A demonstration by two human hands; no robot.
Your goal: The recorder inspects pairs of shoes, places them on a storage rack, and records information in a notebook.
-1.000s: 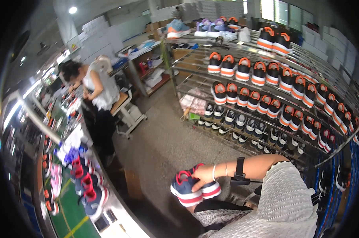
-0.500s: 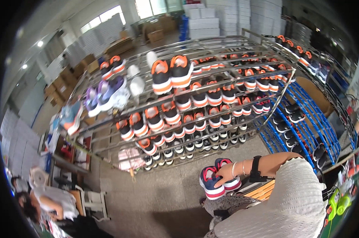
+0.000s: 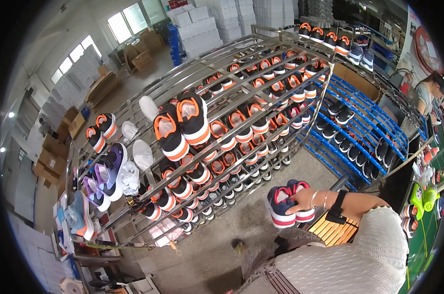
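Note:
My right hand (image 3: 303, 200) is closed on a pair of sneakers, gripping them side by side at their collars. The sneakers (image 3: 280, 208) are navy with red lining and a thick white sole with a red stripe. They hang upright above the concrete floor, in front of a metal shoe rack (image 3: 202, 159). Two bracelets and a dark band circle my right wrist and forearm. My left hand is not visible. Nearest on the rack's top shelf stands a pair of black sneakers (image 3: 180, 125) with orange collars and white-and-orange soles.
White shoe forms (image 3: 142, 156) and purple sneakers (image 3: 104, 179) sit at the rack's left end. Further right is a blue rack (image 3: 359, 125) with black shoes. A wooden slatted surface (image 3: 332, 230) lies below my forearm. A person (image 3: 428, 95) is at the far right by a green bench.
My view has turned to the right and the metal rack looks closer. The same sneakers remain in my right hand. The person at lower left has left the view.

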